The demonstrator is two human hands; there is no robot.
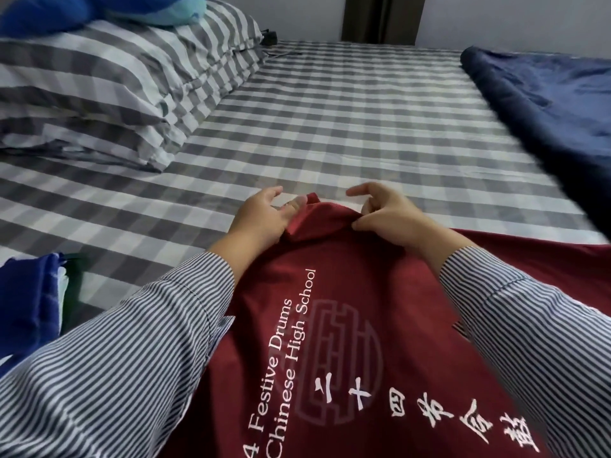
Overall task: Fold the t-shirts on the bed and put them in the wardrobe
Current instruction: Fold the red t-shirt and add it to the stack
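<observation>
At the far left edge you have a blue cloth [24, 299], cut off by the frame, with a sliver of green and white fabric beside it; what kind of garment it is cannot be made out. Above it, the stacked checked pillows [109, 94] sit at the head of the bed [347, 127], and a blue soft thing [99, 9] on top of them is cropped and blurred.

Your left hand [261, 219] comes in from a striped sleeve [132, 345]. Its fingers are loosely spread, thumb lifted, with the fingertips resting at the far edge of the maroon t-shirt [347, 292]; whether any of them actually pinch the cloth is hidden by the bunched fabric.

The t-shirt lies across the near side of the bed, right in front of you, printed side up with white lettering and characters. Its lower part runs out of the frame, and its right portion is hidden behind your right sleeve.

Your right hand [386, 213] pinches a raised fold of the shirt's far edge between thumb and curled fingers, the forefinger sticking out free.

On the far right a dark navy blanket [555, 104] lies along the bed, smeared by blur at the edge.
</observation>
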